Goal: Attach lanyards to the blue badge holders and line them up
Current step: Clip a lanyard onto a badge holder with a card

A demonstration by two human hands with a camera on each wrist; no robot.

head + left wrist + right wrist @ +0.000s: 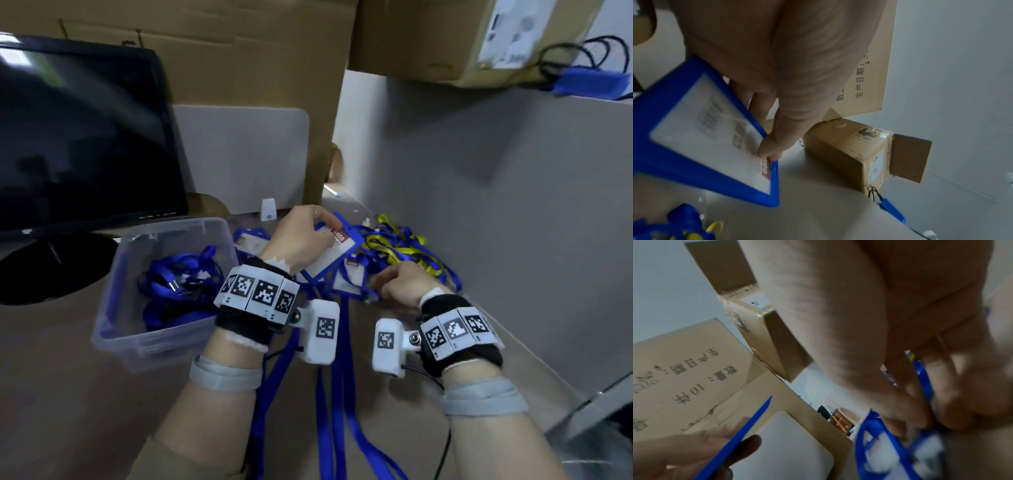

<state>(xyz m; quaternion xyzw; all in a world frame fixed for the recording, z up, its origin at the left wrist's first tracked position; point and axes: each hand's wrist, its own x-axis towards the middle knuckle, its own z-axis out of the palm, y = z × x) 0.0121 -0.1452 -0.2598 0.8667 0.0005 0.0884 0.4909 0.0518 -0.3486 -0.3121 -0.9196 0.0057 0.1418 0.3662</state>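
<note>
My left hand (308, 233) holds a blue-framed badge holder (334, 251) with a white card and a red label, lifted above the desk. In the left wrist view the thumb (774, 146) pinches that badge holder (701, 142) near its slotted end. To the right, my right hand (402, 286) is curled low over the pile; in the right wrist view its fingers (910, 410) pinch a blue lanyard strap (925, 379) above another badge holder (890, 456). Blue lanyards (329, 387) trail toward me across the desk. More badge holders (349, 277) lie under the hands.
A clear plastic bin (161, 291) of blue lanyards sits at the left, with a black monitor (78, 137) behind it. Yellow and blue lanyards (400, 246) are tangled at the back right. Cardboard boxes (260, 68) and a grey partition (496, 205) close in the back and right.
</note>
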